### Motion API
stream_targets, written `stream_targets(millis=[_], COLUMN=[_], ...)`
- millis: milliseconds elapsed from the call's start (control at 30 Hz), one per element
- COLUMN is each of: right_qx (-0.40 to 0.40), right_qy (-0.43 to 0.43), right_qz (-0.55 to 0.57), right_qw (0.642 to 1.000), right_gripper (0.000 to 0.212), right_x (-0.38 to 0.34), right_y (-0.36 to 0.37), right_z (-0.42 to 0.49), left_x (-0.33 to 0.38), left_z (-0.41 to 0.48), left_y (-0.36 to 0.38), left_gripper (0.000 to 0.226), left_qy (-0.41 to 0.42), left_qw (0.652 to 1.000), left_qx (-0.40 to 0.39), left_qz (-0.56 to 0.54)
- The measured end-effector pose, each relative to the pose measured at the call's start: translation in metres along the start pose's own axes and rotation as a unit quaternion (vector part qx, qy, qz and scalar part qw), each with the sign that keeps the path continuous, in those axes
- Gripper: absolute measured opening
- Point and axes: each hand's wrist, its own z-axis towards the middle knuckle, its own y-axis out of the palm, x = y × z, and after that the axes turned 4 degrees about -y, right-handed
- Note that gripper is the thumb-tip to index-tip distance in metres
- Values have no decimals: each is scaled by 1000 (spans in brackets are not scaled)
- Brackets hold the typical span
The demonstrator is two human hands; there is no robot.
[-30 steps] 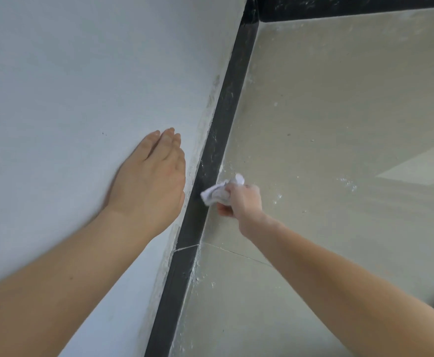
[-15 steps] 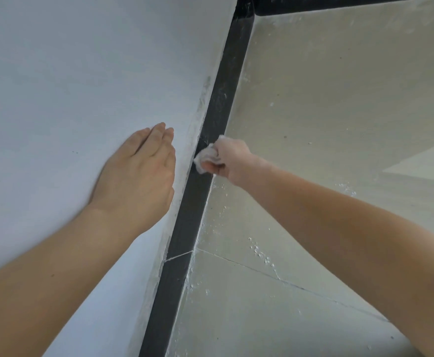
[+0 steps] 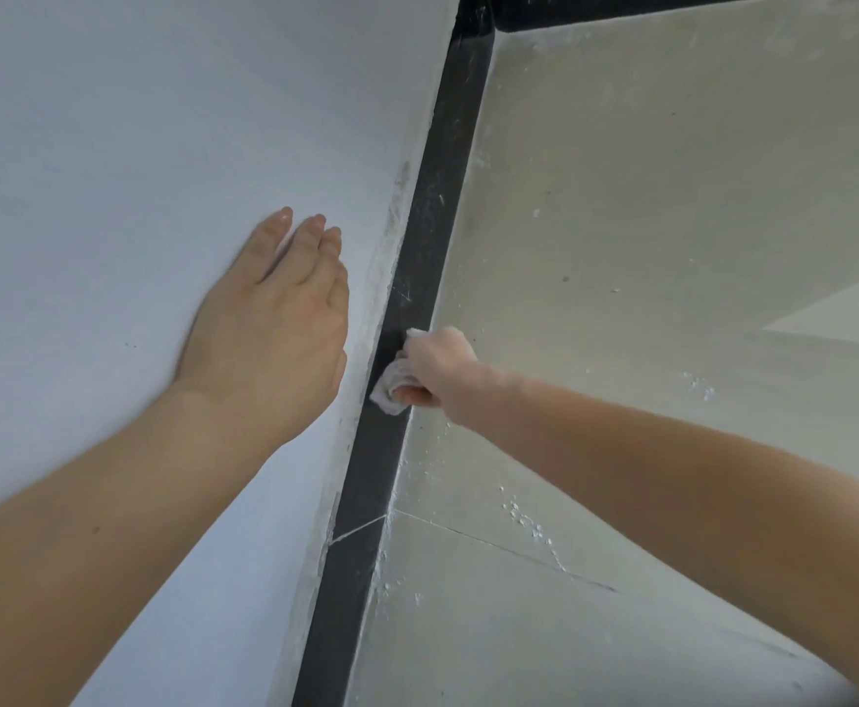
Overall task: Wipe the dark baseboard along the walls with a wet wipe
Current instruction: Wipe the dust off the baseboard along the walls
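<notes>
A dark baseboard [image 3: 430,222] runs from the bottom centre up to the room corner at the top, where a second strip [image 3: 621,5] turns right. My right hand [image 3: 440,367] is closed around a crumpled white wet wipe [image 3: 392,382] and presses it against the baseboard about halfway up. My left hand [image 3: 274,318] lies flat on the pale wall, fingers together, holding nothing, just left of the baseboard. Above the wipe the baseboard carries white scuffs and dust; below it the strip looks darker and cleaner.
The pale wall [image 3: 137,170] fills the left side. The beige tiled floor [image 3: 647,222] on the right is speckled with white dust and paint flecks, with a grout line [image 3: 509,548] crossing it. A thin white joint [image 3: 358,529] cuts the baseboard lower down.
My right hand with the wipe slid up the baseboard toward the corner, then came back down a little. My left hand stays flat on the wall.
</notes>
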Motion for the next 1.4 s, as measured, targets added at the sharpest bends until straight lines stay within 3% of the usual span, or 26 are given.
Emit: stream_targets(millis=[67, 133, 267, 367, 467, 600, 667, 800, 867, 967, 1033, 1267, 1400], right_qx=[6, 27, 59, 38, -53, -12, 7, 53, 52, -21, -106, -26, 11], right_qy=[-38, -66, -103, -44, 30, -10, -32, -81, -71, 23, 65, 39, -18], right_qz=[0, 46, 126, 17, -82, -87, -60, 129, 156, 5, -23, 55, 257], right_qw=[999, 996, 985, 998, 995, 996, 998, 987, 984, 999, 992, 997, 966], right_gripper=[22, 10, 3, 12, 15, 13, 10, 38, 36, 14, 19, 23, 14], right_x=[-29, -44, -35, 7, 39, 7, -21, -51, -56, -39, -30, -80, -94], right_y=[-14, -27, -48, -46, -26, -21, -31, -56, -62, -55, -39, -33, -56], right_z=[13, 20, 20, 9, 2, 19, 27, 38, 34, 13, 0, 24, 37], left_x=[0, 1, 0, 0, 2, 3, 4, 5, 5, 5, 6, 2, -3], left_z=[3, 5, 3, 3, 4, 4, 5, 3, 3, 4, 5, 21, 35], left_y=[2, 4, 8, 13, 14, 13, 14, 16, 14, 13, 13, 7, 3], left_gripper=[60, 61, 70, 69, 73, 75, 74, 69, 70, 69, 68, 62, 51], left_qy=[1, 0, 9, 11, 17, 15, 7, 2, 5, 3, 2, -13, -28], left_qw=[1000, 1000, 1000, 999, 999, 999, 999, 998, 998, 997, 995, 988, 990], left_qx=[8, 11, 20, 33, 37, 42, 42, 39, 33, 24, 22, 19, 33], left_qz=[-10, -17, -18, -15, -18, -22, -30, -48, -57, -80, -97, -151, -133])
